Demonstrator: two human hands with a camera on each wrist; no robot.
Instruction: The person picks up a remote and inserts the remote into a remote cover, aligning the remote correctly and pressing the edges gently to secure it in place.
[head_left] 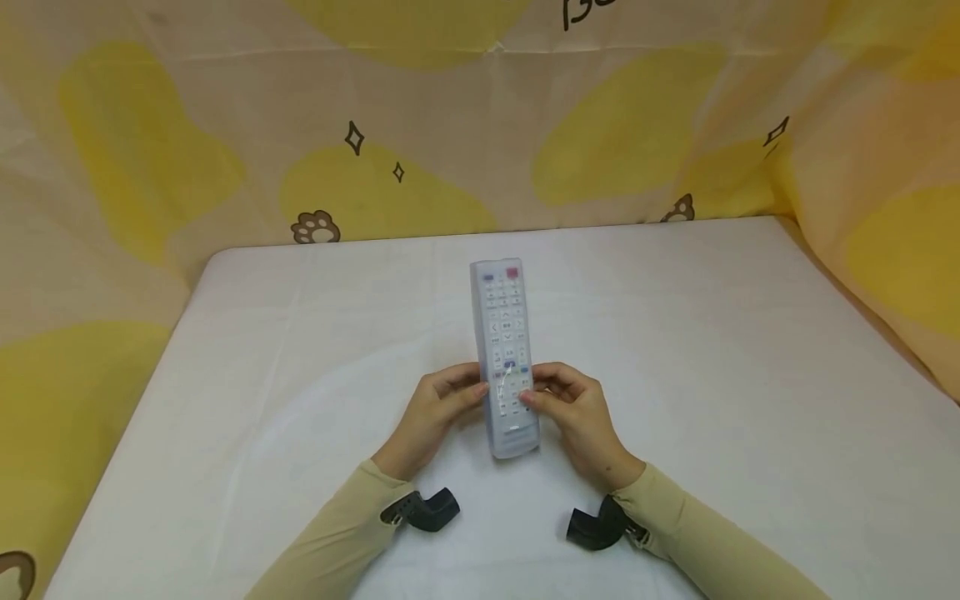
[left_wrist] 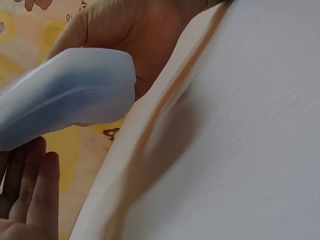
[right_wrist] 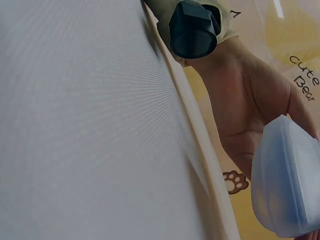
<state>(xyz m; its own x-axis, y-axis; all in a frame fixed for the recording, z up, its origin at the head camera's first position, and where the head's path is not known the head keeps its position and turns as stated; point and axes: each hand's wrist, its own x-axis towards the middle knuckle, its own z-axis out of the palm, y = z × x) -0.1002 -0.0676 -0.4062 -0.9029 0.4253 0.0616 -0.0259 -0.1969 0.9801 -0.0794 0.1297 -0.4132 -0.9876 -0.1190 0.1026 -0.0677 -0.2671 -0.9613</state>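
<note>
A white remote control (head_left: 507, 333) in a translucent bluish sleeve is held up over the middle of the table, its button face turned to the head camera and its red button at the top. My left hand (head_left: 435, 408) grips its left edge near the lower half, thumb at the side. On the opposite edge my right hand (head_left: 581, 417) pinches it, the thumb lying over the lower buttons. In the left wrist view the sleeve's lower end (left_wrist: 85, 90) shows between both hands, apart from the table. The right wrist view shows that same end (right_wrist: 285, 180) close up.
A white cloth covers the table (head_left: 712, 333). Behind and beside it hangs a yellow and beige patterned curtain (head_left: 450, 100). Black wrist cameras sit on the left cuff (head_left: 435, 510) and right cuff (head_left: 596, 527).
</note>
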